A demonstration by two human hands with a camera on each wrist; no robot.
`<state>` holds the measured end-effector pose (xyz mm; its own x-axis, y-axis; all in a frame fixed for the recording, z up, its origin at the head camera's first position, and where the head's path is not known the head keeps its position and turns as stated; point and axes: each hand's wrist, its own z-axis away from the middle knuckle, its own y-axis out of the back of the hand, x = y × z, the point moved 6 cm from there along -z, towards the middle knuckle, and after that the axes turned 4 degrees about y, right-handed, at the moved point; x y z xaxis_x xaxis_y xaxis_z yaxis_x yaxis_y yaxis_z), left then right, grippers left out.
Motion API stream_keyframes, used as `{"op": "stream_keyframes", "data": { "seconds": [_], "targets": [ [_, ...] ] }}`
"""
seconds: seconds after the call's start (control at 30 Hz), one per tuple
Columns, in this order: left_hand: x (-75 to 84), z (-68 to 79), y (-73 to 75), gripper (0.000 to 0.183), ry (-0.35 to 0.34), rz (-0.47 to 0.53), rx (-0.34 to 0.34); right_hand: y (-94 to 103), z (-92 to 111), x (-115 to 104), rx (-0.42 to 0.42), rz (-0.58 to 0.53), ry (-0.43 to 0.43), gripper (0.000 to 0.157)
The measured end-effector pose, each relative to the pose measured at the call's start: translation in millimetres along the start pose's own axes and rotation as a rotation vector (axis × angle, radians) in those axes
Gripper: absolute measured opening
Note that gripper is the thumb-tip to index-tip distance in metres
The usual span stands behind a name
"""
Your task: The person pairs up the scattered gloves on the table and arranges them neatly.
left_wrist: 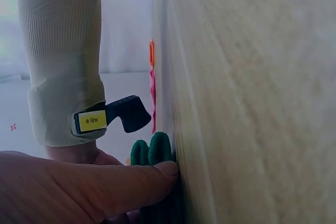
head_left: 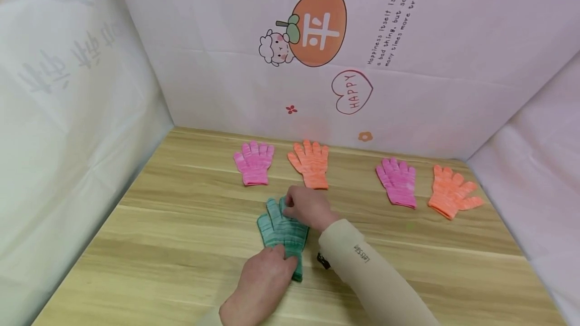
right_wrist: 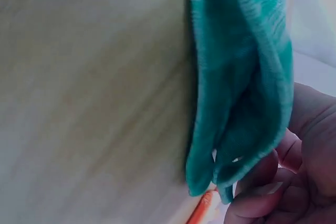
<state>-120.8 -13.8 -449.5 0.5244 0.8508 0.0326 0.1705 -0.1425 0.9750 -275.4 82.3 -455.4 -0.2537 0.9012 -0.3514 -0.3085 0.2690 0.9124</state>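
A green knit glove (head_left: 283, 230) lies in the middle of the wooden table, its fingers pointing away from me. In the right wrist view, two green layers (right_wrist: 239, 66) show one over the other, the upper one raised off the lower. My right hand (head_left: 310, 208) pinches the fingertip end of the upper layer with curled fingers. My left hand (head_left: 265, 278) grips the cuff end, thumb on top. Two folded green cuff edges (left_wrist: 157, 150) stick out past that thumb in the left wrist view.
Along the back of the table lie a pink glove (head_left: 256, 162), an orange glove (head_left: 311, 165), another pink glove (head_left: 397, 182) and another orange glove (head_left: 453, 192). White printed cloth (head_left: 217, 64) walls the back and both sides. A black wrist mount (left_wrist: 131, 114) juts from the right sleeve.
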Motion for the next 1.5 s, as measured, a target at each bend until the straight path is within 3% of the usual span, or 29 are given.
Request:
{"op": "stream_keyframes", "data": {
  "seconds": [0.2,0.33,0.53,0.8,1.07,1.3,1.5],
  "targets": [
    [0.1,0.3,0.0,0.017,0.012,-0.008,-0.006,15.4,4,8,0.063,-0.019,-0.049,0.013],
    [-0.5,-0.2,-1.1,0.016,0.022,-0.005,-0.041,22.0,9,19,0.044,-0.022,-0.105,0.019],
    [-1.1,-0.7,-1.9,0.015,0.031,-0.006,-0.07,19.7,14,27,0.009,-0.03,-0.098,0.024],
    [-0.5,-1.6,-3.3,0.016,0.03,0.007,-0.107,14.7,11,30,-0.009,-0.002,-0.108,0.008],
    [2.1,-1.1,-0.2,0.017,0.016,0.0,-0.063,22.2,10,19,0.091,0.029,-0.059,0.008],
    [4.0,-1.0,-1.4,0.017,0.007,0.01,-0.069,10.2,3,22,0.066,0.054,-0.086,0.007],
    [4.3,-0.7,-1.1,0.017,0.004,0.003,-0.057,13.4,7,26,0.098,-0.009,-0.074,0.008]
  ]
}}
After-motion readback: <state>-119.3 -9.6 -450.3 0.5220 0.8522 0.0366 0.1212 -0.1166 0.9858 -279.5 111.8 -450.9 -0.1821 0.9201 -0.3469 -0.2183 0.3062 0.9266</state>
